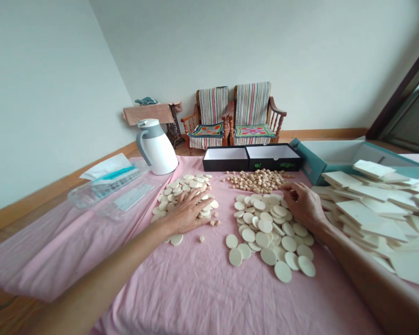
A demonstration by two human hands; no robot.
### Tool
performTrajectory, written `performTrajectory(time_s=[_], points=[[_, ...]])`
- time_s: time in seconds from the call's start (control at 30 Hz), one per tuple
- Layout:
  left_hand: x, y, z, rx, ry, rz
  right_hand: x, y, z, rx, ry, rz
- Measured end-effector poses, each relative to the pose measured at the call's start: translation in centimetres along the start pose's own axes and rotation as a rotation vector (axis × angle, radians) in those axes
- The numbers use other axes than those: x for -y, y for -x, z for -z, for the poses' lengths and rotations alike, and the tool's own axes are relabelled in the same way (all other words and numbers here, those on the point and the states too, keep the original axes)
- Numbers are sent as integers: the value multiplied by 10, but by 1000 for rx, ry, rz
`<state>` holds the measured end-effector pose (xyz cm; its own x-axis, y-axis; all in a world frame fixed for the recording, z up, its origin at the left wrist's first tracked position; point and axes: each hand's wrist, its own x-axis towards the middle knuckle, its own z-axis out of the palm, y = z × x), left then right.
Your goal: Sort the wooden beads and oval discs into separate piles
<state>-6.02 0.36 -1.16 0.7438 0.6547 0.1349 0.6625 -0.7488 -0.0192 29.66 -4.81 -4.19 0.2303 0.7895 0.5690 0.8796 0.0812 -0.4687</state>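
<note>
My left hand (pixel 190 211) lies with its fingers spread over a heap of small pale wooden discs (pixel 171 188). Several little wooden cubes (pixel 214 223) are scattered beside its fingertips. On the other side, my right hand (pixel 305 204) has its fingers curled in toward the thumb, above the back right edge of a pile of larger wooden discs (pixel 265 226). Its fingertips are close to a heap of small wooden cubes (pixel 261 180). Whatever is between those fingers, if anything, is too small to make out.
Behind the heaps stand two black open boxes (pixel 225 166) and a teal box (pixel 309 167). Square wooden boards (pixel 366 209) are piled at right. A white jug (pixel 162 151) and a clear plastic container (pixel 87 195) stand at left on the pink cloth (pixel 195 284).
</note>
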Motion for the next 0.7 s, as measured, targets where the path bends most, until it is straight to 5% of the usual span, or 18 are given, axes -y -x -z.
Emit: performTrajectory(time_s=[0.4,0.7], points=[[-4,-26,-7,3,45,54,1,0,-1,1,-8,9],[11,-30,-4,-152,102,16,-1,-1,-2,4,-7,26]])
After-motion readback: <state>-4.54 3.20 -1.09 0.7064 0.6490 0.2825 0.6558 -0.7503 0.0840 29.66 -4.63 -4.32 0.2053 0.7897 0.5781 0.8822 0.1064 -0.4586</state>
